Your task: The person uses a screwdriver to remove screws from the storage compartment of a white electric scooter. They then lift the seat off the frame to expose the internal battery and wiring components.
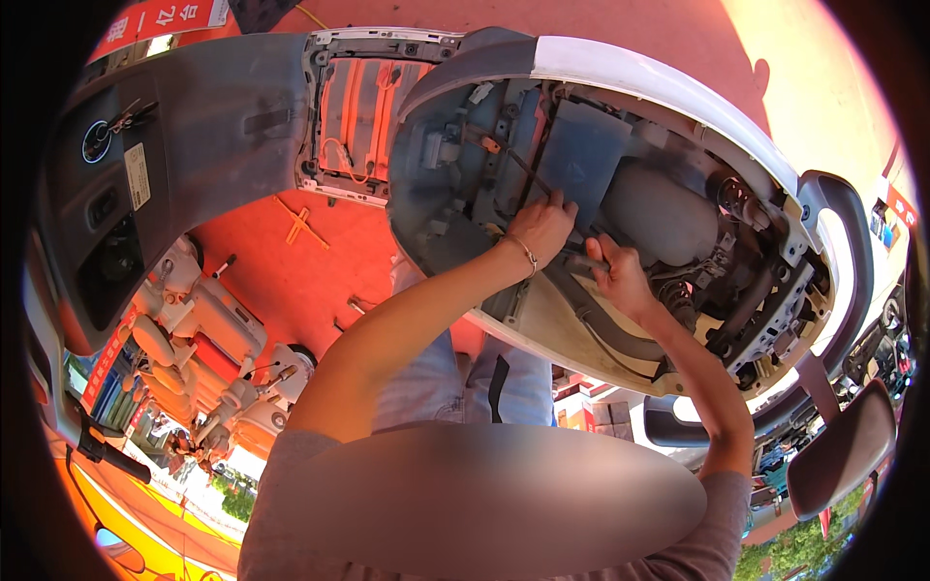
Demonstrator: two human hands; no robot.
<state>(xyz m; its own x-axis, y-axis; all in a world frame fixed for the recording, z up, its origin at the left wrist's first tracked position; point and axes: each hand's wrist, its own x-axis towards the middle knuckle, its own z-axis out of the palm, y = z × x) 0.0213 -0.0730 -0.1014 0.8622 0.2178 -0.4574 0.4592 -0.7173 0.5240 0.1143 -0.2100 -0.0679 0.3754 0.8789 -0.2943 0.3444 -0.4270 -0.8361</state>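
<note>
Both my hands reach into the opened body of a small vehicle (668,63), among its inner parts. My left hand (542,229), with a bracelet on the wrist, is closed beside the lower edge of a flat blue-grey panel (581,155). A thin dark rod or cable (523,165) runs up and left from its fingers. Just right of it, my right hand (622,276) is closed round a dark, short handle-like piece (584,262), its thumb on top. The far end of that piece is hidden. A rounded grey housing (664,208) lies beyond the right hand.
A compartment with orange straps (363,116) joins the body at the left, next to a large dark panel (232,126). An orange tool (300,225) lies on the red floor. Several scooters (213,320) stand lower left. A mirror (841,450) juts out at right.
</note>
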